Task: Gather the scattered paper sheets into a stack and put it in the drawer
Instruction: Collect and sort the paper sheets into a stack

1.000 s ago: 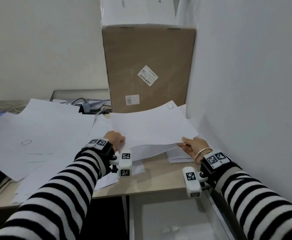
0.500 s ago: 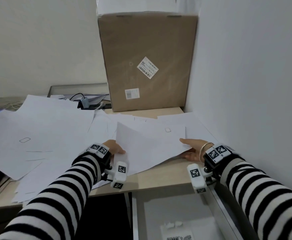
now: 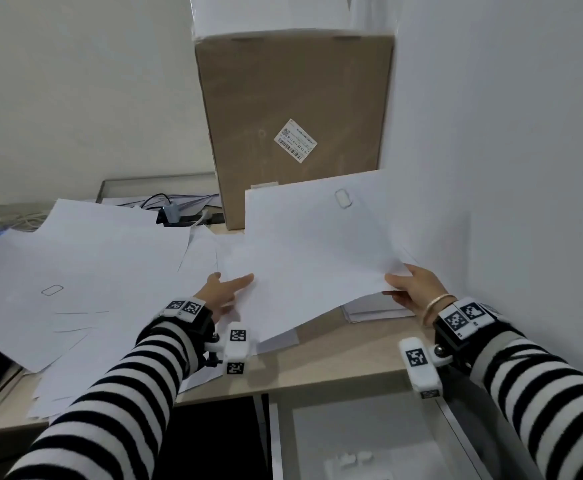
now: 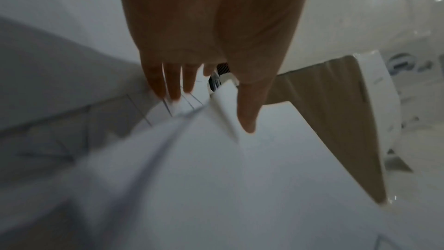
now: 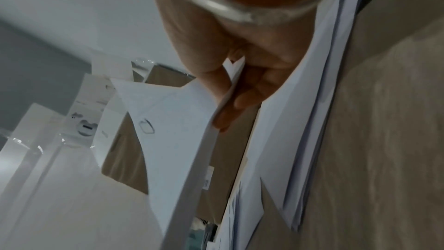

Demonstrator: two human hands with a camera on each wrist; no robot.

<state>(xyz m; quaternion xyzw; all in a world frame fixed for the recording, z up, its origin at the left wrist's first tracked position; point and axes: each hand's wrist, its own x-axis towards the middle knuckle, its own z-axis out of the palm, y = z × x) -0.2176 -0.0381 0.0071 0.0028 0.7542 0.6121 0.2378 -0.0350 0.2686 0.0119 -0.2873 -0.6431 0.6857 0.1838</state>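
I hold a few white paper sheets [image 3: 317,258] in the air over the right end of the desk [image 3: 335,362], far edge tilted up. One has a small drawn outline [image 3: 343,198]. My right hand [image 3: 395,284] pinches their right edge, thumb on top, fingers underneath; the right wrist view shows that pinch of the right hand [image 5: 228,105] on the sheets [image 5: 173,121]. My left hand [image 3: 234,282] holds the left edge with its thumb on top, and the left wrist view shows the left hand [image 4: 211,111] straddling the paper edge [image 4: 223,102]. A small stack [image 3: 376,310] lies beneath. The drawer [image 3: 352,427] stands open below.
Many loose sheets [image 3: 75,271] cover the left half of the desk. A tall cardboard box [image 3: 293,116] stands at the back. A white wall [image 3: 508,168] runs close along the right. Cables and a black power strip [image 3: 179,216] lie behind the papers.
The held sheets dipped toward the desk half a second ago and are now raised, far edge up in front of the box. My left thumb now lies on top of them.
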